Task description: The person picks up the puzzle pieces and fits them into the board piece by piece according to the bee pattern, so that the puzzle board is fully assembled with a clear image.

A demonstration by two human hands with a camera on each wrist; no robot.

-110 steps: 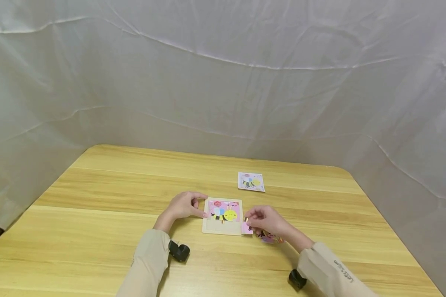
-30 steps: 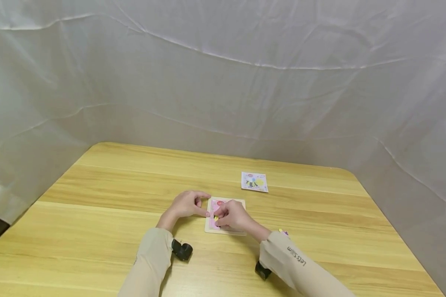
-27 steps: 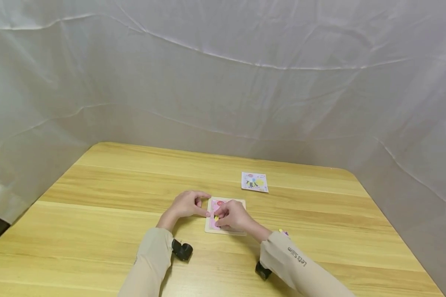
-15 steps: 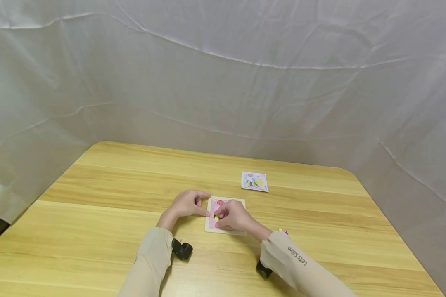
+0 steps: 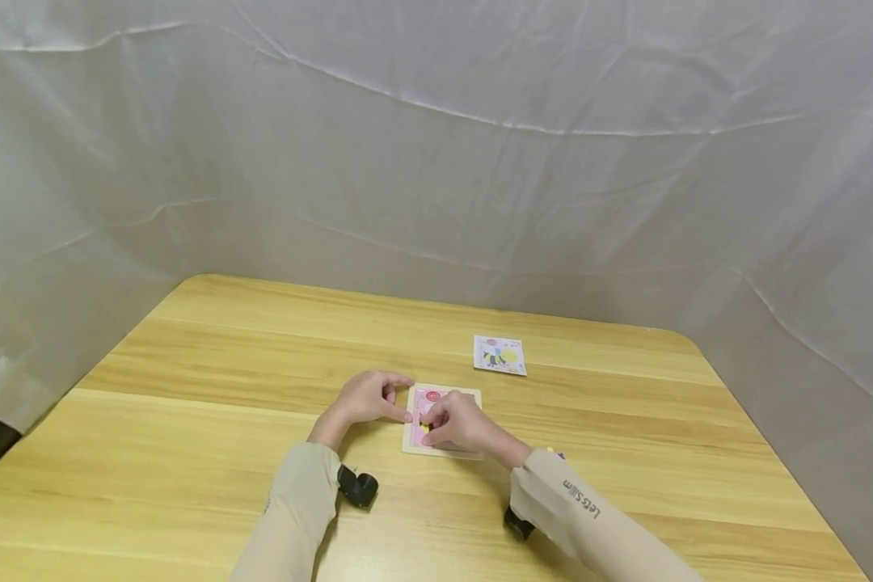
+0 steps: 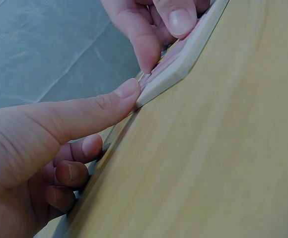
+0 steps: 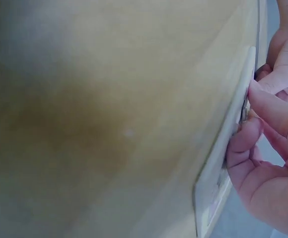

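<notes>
The right hand (image 5: pixel 457 422) pinches a pink puzzle piece (image 5: pixel 425 437) down into the wooden puzzle tray (image 5: pixel 474 398) at the table's middle while the left hand (image 5: pixel 364 399), fingers curled, braces its left edge with the thumb, so seating seems underway, and next probably calls for pressing it flush.

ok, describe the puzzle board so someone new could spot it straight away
On the wooden table, look just in front of the person, between the left hand and right hand. The puzzle board is the pale wooden-rimmed tray with a pink picture. Unlike the flat picture card lying alone farther back, both hands touch it.
</notes>
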